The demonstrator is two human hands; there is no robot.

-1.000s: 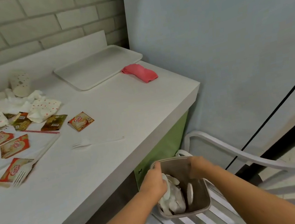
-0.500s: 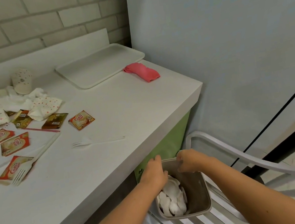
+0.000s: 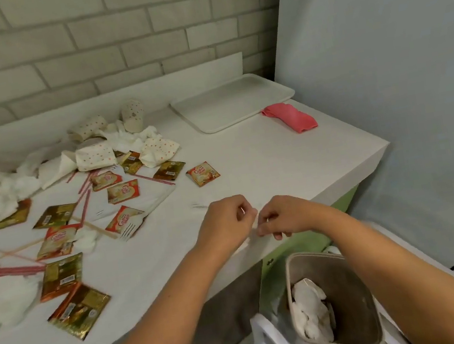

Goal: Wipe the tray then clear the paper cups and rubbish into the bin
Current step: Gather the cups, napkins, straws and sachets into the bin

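Left hand (image 3: pixel 225 223) and right hand (image 3: pixel 284 217) meet, fingers curled, above the matte white counter (image 3: pixel 263 162) edge; any grip cannot be told. Smooth white rectangular tray (image 3: pixel 232 102) sits at the back corner, spotted paper cups (image 3: pixel 132 117) leftward, grey plastic bin (image 3: pixel 358 315) below.

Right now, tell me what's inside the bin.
The bin holds crumpled white rubbish piled against the wall nearer the counter; the far inner wall shows bare. Anything beneath that pile is covered.

Pink cloth (image 3: pixel 290 117), white tray (image 3: pixel 233 101), red-dotted paper cups (image 3: pixel 132 116), grey bin (image 3: pixel 351 295)
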